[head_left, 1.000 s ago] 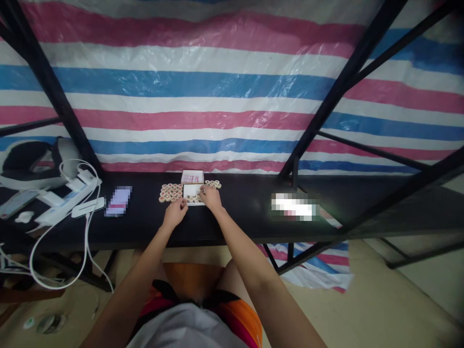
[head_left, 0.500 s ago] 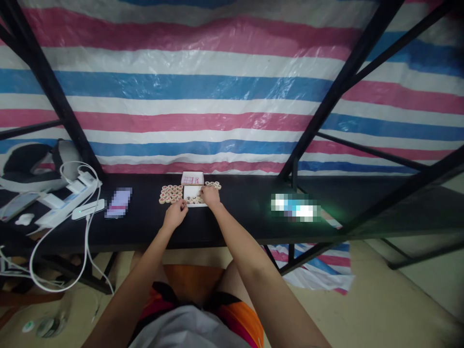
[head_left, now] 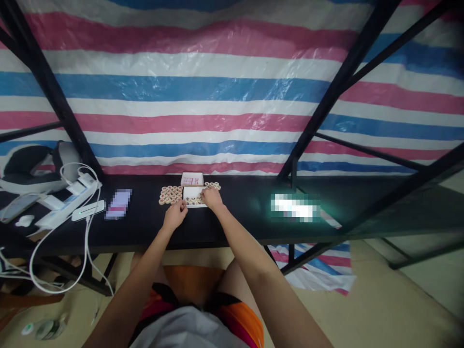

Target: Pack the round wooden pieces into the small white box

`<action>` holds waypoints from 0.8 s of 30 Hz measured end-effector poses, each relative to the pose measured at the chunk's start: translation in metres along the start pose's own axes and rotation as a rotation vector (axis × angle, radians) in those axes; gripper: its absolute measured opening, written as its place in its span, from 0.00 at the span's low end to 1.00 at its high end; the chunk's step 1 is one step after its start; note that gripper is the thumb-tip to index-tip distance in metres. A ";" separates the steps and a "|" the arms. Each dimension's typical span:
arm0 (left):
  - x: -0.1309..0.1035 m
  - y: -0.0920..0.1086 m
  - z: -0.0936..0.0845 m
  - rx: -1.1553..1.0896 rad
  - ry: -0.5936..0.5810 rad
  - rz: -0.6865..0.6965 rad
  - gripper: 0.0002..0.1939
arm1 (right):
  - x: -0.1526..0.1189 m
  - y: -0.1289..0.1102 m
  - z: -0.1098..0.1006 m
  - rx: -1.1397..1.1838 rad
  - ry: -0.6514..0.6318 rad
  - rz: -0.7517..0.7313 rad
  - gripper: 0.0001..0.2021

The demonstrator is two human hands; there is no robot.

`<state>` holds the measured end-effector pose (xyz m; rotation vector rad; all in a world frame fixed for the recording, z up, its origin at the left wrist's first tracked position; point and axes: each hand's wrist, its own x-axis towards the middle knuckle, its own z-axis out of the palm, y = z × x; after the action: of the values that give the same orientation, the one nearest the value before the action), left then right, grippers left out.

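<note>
A shallow white box (head_left: pixel 191 193) stands on the black table, with several round xiangqi pieces (head_left: pixel 194 200) along its front part. My left hand (head_left: pixel 176 214) is closed, its thumb and fingertips pinching at the box's front left corner. Over the box's right side is my right hand (head_left: pixel 213 198), fingers drawn together and pointing down inside; what they hold, if anything, is hidden. Left of the box lies a block of red-marked xiangqi pieces (head_left: pixel 170 194) in rows. A smaller group of pieces (head_left: pixel 213 185) lies just beyond my right hand.
Behind the box sits a white lid (head_left: pixel 192 179) with pink print. At left are a blurred phone (head_left: pixel 119 203), a power strip (head_left: pixel 68 203) with white cables, and a neck pillow (head_left: pixel 36 166). A bright blurred device (head_left: pixel 294 208) lies right. Black metal posts (head_left: pixel 328 108) frame the table.
My right hand has shifted slightly to the right, and more of the pieces in the box show in a row. My left hand stays at the box corner.
</note>
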<state>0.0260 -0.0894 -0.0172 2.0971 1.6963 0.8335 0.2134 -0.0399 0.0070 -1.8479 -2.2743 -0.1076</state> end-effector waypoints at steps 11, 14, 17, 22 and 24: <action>-0.002 0.005 -0.004 0.013 -0.017 -0.019 0.09 | -0.033 0.018 0.021 0.378 0.281 0.184 0.15; -0.002 0.005 -0.004 0.017 -0.020 -0.025 0.09 | -0.045 0.024 0.029 0.490 0.335 0.253 0.16; -0.002 0.004 -0.003 0.006 -0.012 -0.004 0.08 | -0.051 0.025 0.030 0.514 0.302 0.281 0.16; -0.001 0.002 -0.001 0.012 -0.007 -0.001 0.08 | -0.052 0.022 0.027 0.468 0.245 0.261 0.14; -0.001 0.002 -0.001 0.015 -0.012 -0.002 0.08 | -0.052 0.022 0.027 0.474 0.243 0.263 0.14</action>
<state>0.0265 -0.0909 -0.0152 2.1054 1.7040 0.8086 0.2415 -0.0800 -0.0316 -1.7424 -1.6954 0.2170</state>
